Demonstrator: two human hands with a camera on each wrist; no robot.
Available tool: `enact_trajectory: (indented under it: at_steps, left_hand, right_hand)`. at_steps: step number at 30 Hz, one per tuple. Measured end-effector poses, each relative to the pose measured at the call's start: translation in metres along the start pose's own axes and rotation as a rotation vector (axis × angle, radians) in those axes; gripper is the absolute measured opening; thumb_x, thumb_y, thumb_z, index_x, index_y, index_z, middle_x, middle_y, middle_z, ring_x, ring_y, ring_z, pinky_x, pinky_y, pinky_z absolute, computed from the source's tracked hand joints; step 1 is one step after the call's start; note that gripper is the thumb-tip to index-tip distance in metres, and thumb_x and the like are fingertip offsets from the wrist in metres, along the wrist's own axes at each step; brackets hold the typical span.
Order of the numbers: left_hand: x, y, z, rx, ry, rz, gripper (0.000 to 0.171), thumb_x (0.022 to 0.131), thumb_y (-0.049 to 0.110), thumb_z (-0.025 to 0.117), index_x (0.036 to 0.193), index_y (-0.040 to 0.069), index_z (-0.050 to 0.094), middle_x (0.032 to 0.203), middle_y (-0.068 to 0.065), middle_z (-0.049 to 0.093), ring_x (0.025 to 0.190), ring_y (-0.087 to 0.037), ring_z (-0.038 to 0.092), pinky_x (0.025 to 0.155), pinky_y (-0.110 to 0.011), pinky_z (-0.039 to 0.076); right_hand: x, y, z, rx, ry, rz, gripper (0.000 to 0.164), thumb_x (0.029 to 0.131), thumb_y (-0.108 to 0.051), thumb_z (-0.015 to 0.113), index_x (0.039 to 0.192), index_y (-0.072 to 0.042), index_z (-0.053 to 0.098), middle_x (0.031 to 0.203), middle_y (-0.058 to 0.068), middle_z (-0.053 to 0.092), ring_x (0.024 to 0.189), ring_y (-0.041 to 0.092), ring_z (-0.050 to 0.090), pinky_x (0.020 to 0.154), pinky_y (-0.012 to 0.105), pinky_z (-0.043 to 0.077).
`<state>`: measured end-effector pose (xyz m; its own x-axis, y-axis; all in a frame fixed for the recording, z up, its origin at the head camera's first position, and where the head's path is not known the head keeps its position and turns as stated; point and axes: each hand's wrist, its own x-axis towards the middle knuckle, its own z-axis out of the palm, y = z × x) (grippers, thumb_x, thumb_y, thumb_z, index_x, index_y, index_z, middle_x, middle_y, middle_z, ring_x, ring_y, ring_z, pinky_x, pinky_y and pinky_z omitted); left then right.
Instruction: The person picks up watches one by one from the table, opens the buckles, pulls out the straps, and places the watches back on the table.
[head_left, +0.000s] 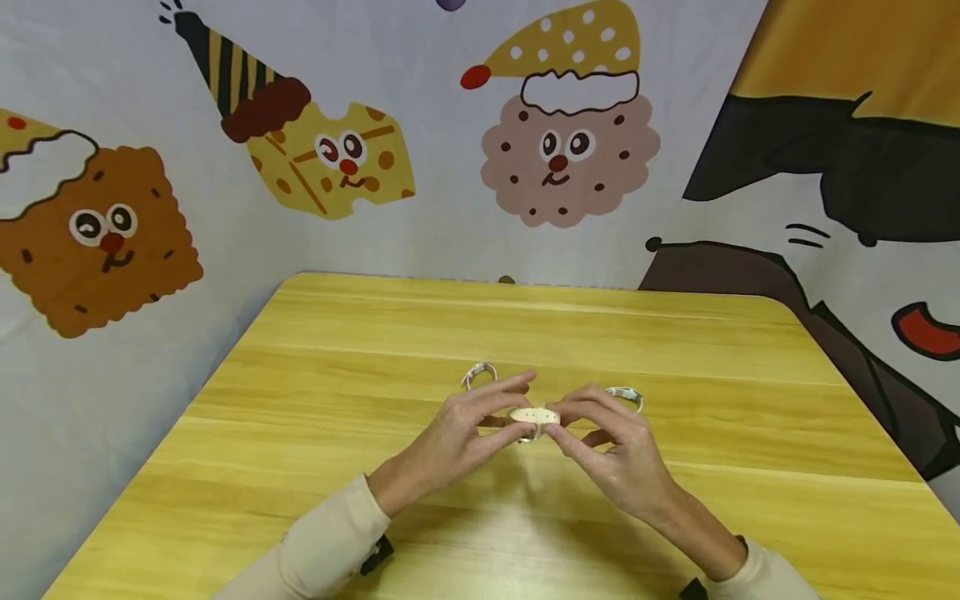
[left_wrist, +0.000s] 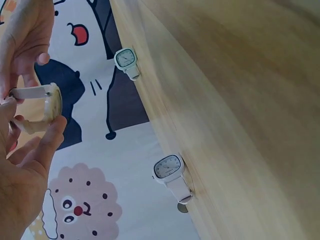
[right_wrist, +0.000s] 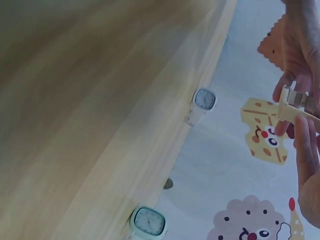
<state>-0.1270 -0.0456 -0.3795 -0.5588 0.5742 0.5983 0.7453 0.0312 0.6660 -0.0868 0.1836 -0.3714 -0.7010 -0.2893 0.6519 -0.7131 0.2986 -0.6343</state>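
A cream wristwatch is held between both hands above the table, its strap closed into a loop. My left hand pinches one side of it with thumb and fingers. On the other side, my right hand pinches the strap by thumb and fingertips. In the left wrist view the watch shows its case edge-on, the dial turned away. Beyond the left hand stands a white wristwatch; a mint-rimmed wristwatch stands behind the right hand, partly hidden by it.
The wood-grain table runs back to a cloth backdrop printed with cartoon food figures. Both standing watches are on the table just beyond the hands.
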Motion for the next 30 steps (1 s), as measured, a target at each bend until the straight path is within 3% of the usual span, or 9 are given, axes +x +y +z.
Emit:
enact_trajectory:
  at_steps: [6, 12, 21, 30]
  left_hand:
    - [0.0011, 0.0016, 0.0001, 0.009, 0.008, 0.009, 0.02, 0.093, 0.0, 0.072, 0.113, -0.003, 0.072, 0.143, -0.021, 0.055, 0.12, -0.027, 0.062, 0.078, -0.024, 0.058]
    - [0.0018, 0.0033, -0.0012, -0.01, 0.004, -0.006, 0.023, 0.093, -0.001, 0.072, 0.116, -0.004, 0.071, 0.142, -0.021, 0.056, 0.118, -0.025, 0.064, 0.077, -0.025, 0.058]
    - [0.0016, 0.0003, -0.0027, 0.012, -0.008, 0.009, 0.022, 0.094, -0.001, 0.07, 0.116, -0.002, 0.071, 0.141, -0.021, 0.057, 0.119, -0.026, 0.063, 0.078, -0.026, 0.059]
    - [-0.0001, -0.0018, -0.0035, 0.006, -0.008, -0.01, 0.024, 0.095, -0.001, 0.07, 0.119, -0.003, 0.071, 0.14, -0.021, 0.057, 0.117, -0.028, 0.064, 0.077, -0.027, 0.059]
  right_hand:
    - [0.0003, -0.0053, -0.001, 0.014, 0.014, 0.024, 0.03, 0.083, 0.011, 0.078, 0.105, -0.009, 0.077, 0.099, 0.0, 0.069, 0.08, 0.014, 0.066, 0.054, 0.024, 0.057]
    - [0.0016, -0.0039, -0.0023, 0.11, 0.01, 0.026, 0.026, 0.086, 0.013, 0.074, 0.106, -0.002, 0.076, 0.097, 0.006, 0.068, 0.073, 0.015, 0.068, 0.053, 0.028, 0.058]
    - [0.0021, -0.0006, -0.0035, 0.184, 0.02, -0.05, 0.025, 0.085, 0.017, 0.073, 0.107, 0.006, 0.075, 0.095, 0.011, 0.067, 0.08, 0.017, 0.069, 0.057, 0.03, 0.06]
    - [0.0003, -0.0003, -0.0013, 0.233, 0.008, 0.017, 0.034, 0.08, 0.03, 0.066, 0.108, 0.011, 0.071, 0.097, 0.015, 0.064, 0.085, 0.019, 0.07, 0.063, 0.035, 0.061]
